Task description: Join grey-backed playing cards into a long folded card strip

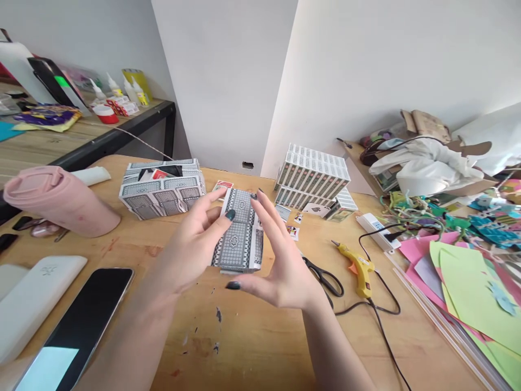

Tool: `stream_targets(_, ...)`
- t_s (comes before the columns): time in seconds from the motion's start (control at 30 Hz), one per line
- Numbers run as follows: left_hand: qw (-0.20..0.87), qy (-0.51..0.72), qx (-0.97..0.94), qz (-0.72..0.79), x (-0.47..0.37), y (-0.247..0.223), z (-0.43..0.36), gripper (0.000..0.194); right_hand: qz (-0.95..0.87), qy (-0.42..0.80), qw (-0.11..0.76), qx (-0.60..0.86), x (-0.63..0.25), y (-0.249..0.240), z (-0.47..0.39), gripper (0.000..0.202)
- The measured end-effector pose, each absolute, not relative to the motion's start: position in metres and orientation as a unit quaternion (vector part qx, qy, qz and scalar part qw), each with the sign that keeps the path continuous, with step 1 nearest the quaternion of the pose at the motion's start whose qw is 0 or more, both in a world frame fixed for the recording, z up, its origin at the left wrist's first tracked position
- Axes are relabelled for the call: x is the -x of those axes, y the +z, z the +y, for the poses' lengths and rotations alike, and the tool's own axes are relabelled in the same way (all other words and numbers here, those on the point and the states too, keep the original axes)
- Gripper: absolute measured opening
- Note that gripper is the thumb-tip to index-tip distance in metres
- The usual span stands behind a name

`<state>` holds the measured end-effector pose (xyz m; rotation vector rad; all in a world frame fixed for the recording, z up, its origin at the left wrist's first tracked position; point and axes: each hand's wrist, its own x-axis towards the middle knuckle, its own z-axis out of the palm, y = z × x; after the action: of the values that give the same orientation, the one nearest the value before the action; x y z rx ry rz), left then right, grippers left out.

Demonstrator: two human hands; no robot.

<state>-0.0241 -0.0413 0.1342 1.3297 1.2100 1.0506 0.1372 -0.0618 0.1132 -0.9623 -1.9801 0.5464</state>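
Note:
Between my hands is a narrow box-like piece [240, 239] covered with grey-and-white patterned playing cards, held a little above the table. My left hand [199, 233] grips its left side, thumb lying on top. On the other side my right hand [280, 255] is spread around the piece, fingertips by its far right edge and thumb apart near its lower end. Behind my left hand stands a larger box made of the same cards [163, 195], with a dark opening and something red inside. Loose cards [293, 232] lie beyond my right hand.
Right of my hands lie black scissors [325, 277], a yellow glue gun [358, 266] with its cord, and a power strip [376, 231]. Stacked card packs [313, 174] stand at the wall. A pink tumbler [61, 201], phone [81, 320] and coloured paper [472, 288] flank the work area.

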Motion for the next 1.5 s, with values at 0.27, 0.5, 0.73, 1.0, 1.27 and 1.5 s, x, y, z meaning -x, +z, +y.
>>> stream_targets(0.27,0.349,0.392,-0.638,0.563,0.037,0.145,-0.044,0.044,-0.715,0.278,0.416,0.489,-0.142,0.11,-0.06,0.048)
stream_targets(0.5,0.116,0.353,-0.773,0.514,0.041,0.128,-0.034,0.038,-0.603,0.433,0.397,0.54,-0.143,0.088,-0.036,0.019)
stream_targets(0.73,0.181,0.216,-0.776,0.564,0.039,0.11,-0.013,0.03,-0.518,0.639,0.371,0.43,-0.14,0.064,-0.021,0.022)
stream_targets(1.0,0.276,0.168,-0.76,0.564,0.056,0.073,0.014,0.02,-0.543,0.578,0.37,0.484,-0.133,0.028,-0.009,0.023)
stream_targets(1.27,0.278,0.152,-0.761,0.566,0.04,0.056,0.018,0.016,-0.598,0.54,0.36,0.47,-0.126,0.02,-0.009,0.026)
stream_targets(1.5,0.245,0.158,-0.775,0.561,0.041,0.04,0.028,0.02,-0.558,0.613,0.364,0.426,-0.131,0.009,-0.007,0.033)
